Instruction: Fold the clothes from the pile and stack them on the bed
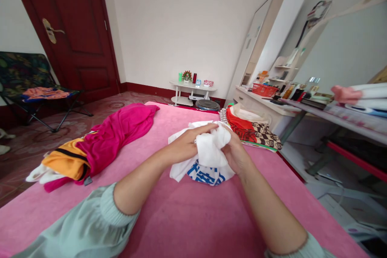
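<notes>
A white cloth garment with blue lettering is bunched up in the middle of the pink-covered surface. My left hand grips it from the left, its fingers reaching over the upper part. On the right side, my right hand is closed on the same garment, fingers partly hidden by the fabric. Part of the garment is lifted between my hands, and its lower part with the lettering rests on the pink cover.
Magenta and yellow clothes lie heaped at the left. Folded patterned clothes are stacked at the back right. A low white table stands beyond; a dresser and grey desk line the right.
</notes>
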Motion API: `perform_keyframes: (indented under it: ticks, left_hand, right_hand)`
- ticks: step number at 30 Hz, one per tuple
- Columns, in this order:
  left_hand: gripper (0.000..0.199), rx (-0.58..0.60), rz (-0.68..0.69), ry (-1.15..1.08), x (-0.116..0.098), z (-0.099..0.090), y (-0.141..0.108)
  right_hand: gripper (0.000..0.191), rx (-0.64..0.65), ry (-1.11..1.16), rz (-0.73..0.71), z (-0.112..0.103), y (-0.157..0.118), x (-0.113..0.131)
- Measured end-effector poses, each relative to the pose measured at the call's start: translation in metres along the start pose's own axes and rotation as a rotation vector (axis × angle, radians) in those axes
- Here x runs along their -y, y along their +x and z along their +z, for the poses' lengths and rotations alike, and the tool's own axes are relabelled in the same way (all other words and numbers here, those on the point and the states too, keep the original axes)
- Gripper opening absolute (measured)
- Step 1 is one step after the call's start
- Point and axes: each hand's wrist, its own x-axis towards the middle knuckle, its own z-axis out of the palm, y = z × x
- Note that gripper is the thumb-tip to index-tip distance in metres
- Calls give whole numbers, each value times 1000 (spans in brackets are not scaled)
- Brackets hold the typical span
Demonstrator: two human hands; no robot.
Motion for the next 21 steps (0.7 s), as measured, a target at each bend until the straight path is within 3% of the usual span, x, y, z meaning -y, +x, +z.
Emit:
perform_keyframes:
  ticks: [5, 9, 21]
  left_hand:
    - [40, -75, 16, -83, 11, -4, 5]
    - [41, -98, -67, -58, 21, -7, 9]
    - [41, -108, -150, -161, 18, 0, 9]
  right_hand:
    - [38, 6, 29, 19, -3, -1, 2]
    - [41, -6, -11, 2, -3, 0, -2]
    - [41, -24, -52, -22, 4, -3, -4]
